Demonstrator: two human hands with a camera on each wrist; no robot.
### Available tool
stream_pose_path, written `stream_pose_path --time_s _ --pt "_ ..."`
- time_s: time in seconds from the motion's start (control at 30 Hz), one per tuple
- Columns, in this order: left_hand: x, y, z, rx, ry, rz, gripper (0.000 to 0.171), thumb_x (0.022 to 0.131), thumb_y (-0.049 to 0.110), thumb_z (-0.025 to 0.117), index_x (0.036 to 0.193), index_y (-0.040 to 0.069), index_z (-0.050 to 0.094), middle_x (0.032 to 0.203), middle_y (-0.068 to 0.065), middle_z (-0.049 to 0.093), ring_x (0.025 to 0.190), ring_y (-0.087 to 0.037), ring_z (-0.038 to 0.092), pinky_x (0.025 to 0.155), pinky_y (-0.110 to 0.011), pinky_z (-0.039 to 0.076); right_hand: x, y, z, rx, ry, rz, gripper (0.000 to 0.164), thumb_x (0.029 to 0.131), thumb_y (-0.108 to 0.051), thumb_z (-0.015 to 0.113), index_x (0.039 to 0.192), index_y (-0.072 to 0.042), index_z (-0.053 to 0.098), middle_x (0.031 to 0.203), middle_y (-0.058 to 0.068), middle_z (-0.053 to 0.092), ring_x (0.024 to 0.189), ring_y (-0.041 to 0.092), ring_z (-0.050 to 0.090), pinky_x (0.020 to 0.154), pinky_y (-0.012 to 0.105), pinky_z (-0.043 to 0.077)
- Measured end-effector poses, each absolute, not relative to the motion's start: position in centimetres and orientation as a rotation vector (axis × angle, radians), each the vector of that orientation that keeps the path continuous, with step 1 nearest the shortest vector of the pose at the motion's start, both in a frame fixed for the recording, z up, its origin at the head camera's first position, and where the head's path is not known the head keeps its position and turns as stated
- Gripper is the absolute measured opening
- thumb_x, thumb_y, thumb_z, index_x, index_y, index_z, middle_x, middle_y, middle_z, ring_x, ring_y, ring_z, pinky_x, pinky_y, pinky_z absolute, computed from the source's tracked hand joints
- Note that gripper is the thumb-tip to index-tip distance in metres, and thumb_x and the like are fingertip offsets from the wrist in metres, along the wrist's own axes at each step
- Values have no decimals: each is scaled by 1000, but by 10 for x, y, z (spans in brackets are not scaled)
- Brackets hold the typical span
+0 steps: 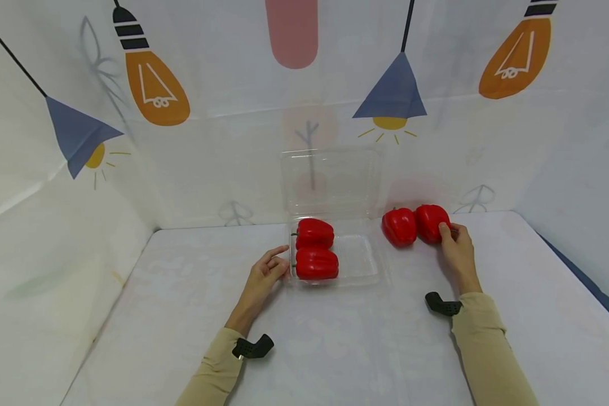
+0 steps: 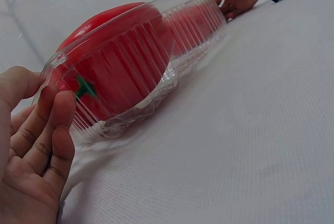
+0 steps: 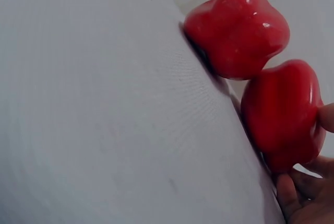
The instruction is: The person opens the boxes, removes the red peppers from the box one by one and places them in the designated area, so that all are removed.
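In the head view, an open clear plastic clamshell box (image 1: 355, 265) lies on the table with its lid (image 1: 332, 183) raised at the back. Two red bell peppers (image 1: 314, 232) lie in its left half, one behind the other, green stems facing left. My left hand (image 1: 264, 276) holds the box's left edge; the left wrist view shows bent fingers (image 2: 62, 106) against the ribbed wall. Right of the box sit two more red peppers, side by side. My right hand (image 1: 458, 251) grips the outer pepper (image 1: 430, 223); its neighbour (image 1: 399, 227) stands just left of it.
A white cloth covers the table (image 1: 193, 304). Behind the box hangs a pale backdrop (image 1: 223, 163) printed with lamps and bulbs. Each wrist wears a black device (image 1: 254, 347). A dark blue strip (image 1: 588, 282) runs along the right edge.
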State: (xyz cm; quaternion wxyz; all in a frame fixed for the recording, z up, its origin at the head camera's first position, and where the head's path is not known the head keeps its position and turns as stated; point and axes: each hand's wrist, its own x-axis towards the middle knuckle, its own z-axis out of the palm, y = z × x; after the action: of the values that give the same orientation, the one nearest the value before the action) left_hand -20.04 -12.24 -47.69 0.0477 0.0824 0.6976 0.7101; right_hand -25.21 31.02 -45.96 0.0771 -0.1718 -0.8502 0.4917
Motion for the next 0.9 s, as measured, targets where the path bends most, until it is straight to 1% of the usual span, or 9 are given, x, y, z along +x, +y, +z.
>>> stream_pose_path --time_s 0.17,0.3,0.5,0.6,0.67,0.73,0.77,0.83,0.9 --pt "-202 -123 -477 253 2117 2170 44 93 18 59 135 11 48 84 3 60 74 -7 57 76 -18 52 -254 310 -460 -509 -2547 1455 67 100 -48 24 144 2 30 146 25 36 135 41 33 112 54 25" --pt "-202 -122 -478 260 2116 2169 45 94 15 58 137 9 46 84 3 59 74 -7 58 76 -18 52 -254 310 -461 -510 -2541 1445 64 101 -45 25 144 2 31 144 26 38 133 41 34 112 53 27" --pt "-199 -124 -477 255 2147 2167 43 93 19 60 134 11 49 84 1 59 73 -8 57 76 -19 53 -252 308 -462 -543 -2532 1437 62 101 -42 26 144 2 30 145 25 36 135 40 33 113 52 26" --pt "-198 -125 -478 264 2148 2166 43 93 20 60 133 12 49 84 0 59 74 -8 57 76 -19 52 -251 306 -463 -578 -2505 1460 60 101 -41 23 144 1 29 145 24 36 133 37 34 112 50 28" --pt "-198 -125 -479 274 2137 2169 44 93 20 60 134 10 49 84 1 60 74 -8 57 76 -19 52 -250 306 -463 -627 -2469 1459 58 101 -40 22 142 0 31 139 21 42 121 31 44 104 43 36" --pt "-198 -126 -479 281 2124 2174 45 93 19 61 135 8 47 84 2 61 73 -8 57 75 -18 52 -250 305 -462 -686 -2414 1476 56 101 -40 21 141 -3 33 127 13 48 102 21 53 91 32 43" --pt "-198 -126 -479 279 2113 2182 46 93 18 61 135 8 47 84 3 61 73 -7 57 75 -18 52 -250 305 -461 -715 -2367 1508 53 101 -39 22 139 -5 35 120 7 50 92 16 54 82 27 45" --pt "-198 -125 -478 275 2101 2191 46 92 17 61 135 7 46 84 4 61 72 -7 57 73 -18 52 -251 305 -460 -750 -2259 1586 45 101 -38 25 135 -10 38 107 -4 50 78 7 51 67 17 45" --pt "-199 -124 -477 258 2094 2196 45 92 18 61 134 9 47 84 5 62 68 -5 56 64 -17 49 -253 306 -457 -757 -2144 1678 36 102 -37 30 129 -16 41 100 -12 47 75 3 50 60 12 45"
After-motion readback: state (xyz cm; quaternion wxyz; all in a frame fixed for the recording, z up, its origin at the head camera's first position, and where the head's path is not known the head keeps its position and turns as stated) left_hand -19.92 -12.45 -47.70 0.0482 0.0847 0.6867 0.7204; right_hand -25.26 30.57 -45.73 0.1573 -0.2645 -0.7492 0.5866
